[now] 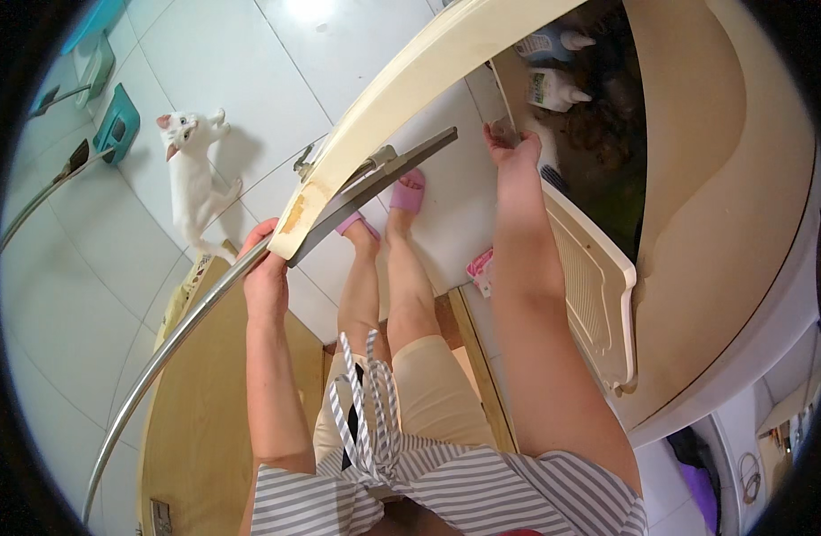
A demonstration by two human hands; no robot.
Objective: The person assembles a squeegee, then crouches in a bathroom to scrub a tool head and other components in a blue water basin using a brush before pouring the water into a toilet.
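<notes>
My left hand [266,264] is closed around a long metal pole [162,345] beside the end of a cream panel [410,87]. The pole passes behind that panel, and a floor squeegee with a grey blade [384,194] shows on its other side. My right hand [514,144] reaches to the lower end of a thin brownish panel [511,84] at the opening of a cream cabinet [692,201]. Its fingers are curled at that edge, near something translucent; its grip is unclear. White bottles [551,90] stand inside the dark opening.
A white cat [189,181] is on the tiled floor at the left, near a teal dustpan [119,124]. A wooden door [229,402] stands at lower left. A ribbed cream panel [591,268] hangs beside my right forearm. A pink packet [481,268] lies on the floor.
</notes>
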